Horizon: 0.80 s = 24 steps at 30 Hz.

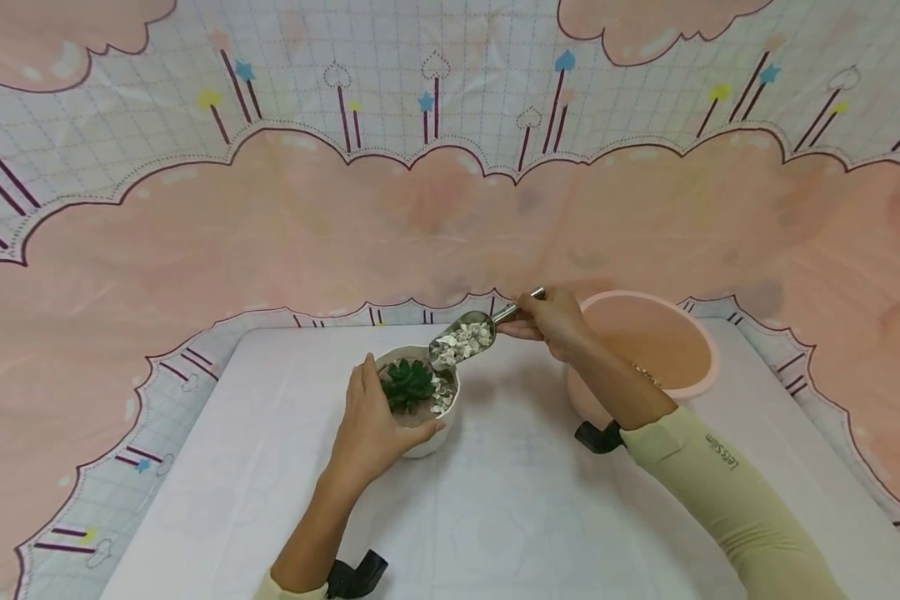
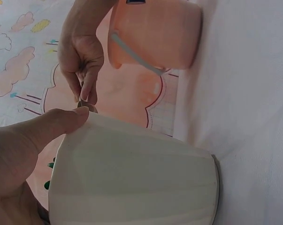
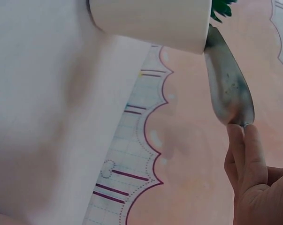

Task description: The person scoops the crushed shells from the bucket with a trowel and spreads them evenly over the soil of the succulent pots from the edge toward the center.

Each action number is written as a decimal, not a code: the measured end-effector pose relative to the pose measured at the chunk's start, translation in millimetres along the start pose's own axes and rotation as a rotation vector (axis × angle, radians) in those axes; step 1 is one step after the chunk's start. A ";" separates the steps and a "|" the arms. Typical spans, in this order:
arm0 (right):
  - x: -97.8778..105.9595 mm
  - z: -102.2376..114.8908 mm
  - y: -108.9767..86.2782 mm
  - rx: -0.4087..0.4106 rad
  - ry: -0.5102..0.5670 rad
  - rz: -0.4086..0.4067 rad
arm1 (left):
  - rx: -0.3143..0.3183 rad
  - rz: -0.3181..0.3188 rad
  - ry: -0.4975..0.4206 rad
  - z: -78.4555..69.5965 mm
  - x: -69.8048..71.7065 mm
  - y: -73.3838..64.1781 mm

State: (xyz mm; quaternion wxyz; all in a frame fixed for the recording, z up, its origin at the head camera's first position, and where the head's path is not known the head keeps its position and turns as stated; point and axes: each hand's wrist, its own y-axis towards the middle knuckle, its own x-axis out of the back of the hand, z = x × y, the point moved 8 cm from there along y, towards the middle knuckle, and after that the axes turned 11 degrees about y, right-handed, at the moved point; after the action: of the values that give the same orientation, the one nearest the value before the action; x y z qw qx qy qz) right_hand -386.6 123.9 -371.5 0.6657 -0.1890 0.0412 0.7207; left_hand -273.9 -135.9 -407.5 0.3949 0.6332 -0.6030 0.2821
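Observation:
A white pot (image 1: 424, 448) with a green succulent (image 1: 407, 383) stands on the white table. White pebbles (image 1: 442, 393) lie on the right side inside it. My left hand (image 1: 371, 425) holds the pot by its rim, thumb at the near side and fingers at the far left. In my right hand (image 1: 551, 321) the handle of a metal scoop (image 3: 230, 86) is pinched between thumb and fingers. White stones (image 1: 465, 340) fill the scoop, whose lip is over the pot's right rim. In the right wrist view only the scoop's underside shows.
Right of the pot stands a pink bucket (image 1: 708, 379), partly behind my right forearm, with a pale handle (image 2: 136, 55) showing in the left wrist view. A patterned pink and white cloth (image 1: 420, 225) hangs behind the white table (image 1: 495, 517).

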 end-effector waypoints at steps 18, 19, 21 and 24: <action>1.4 2.7 -3.9 0.014 0.010 0.001 | 0.042 0.009 -0.013 -1.4 0.1 -2.5; 1.6 3.0 -4.1 0.015 0.009 0.001 | 0.045 0.011 -0.013 -1.4 0.0 -2.5; 1.7 3.9 -4.3 0.018 0.010 0.000 | 0.048 0.015 -0.012 -1.4 0.0 -2.6; 1.7 5.0 -4.6 0.022 0.013 -0.001 | 0.050 0.016 -0.011 -1.8 0.4 -2.5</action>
State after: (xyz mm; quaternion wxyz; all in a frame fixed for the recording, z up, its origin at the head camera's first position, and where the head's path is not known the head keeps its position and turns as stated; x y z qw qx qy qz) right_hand -383.3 127.6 -366.5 0.6679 -0.1863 0.0531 0.7186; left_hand -271.2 -134.8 -406.6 0.3733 0.6394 -0.6032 0.2966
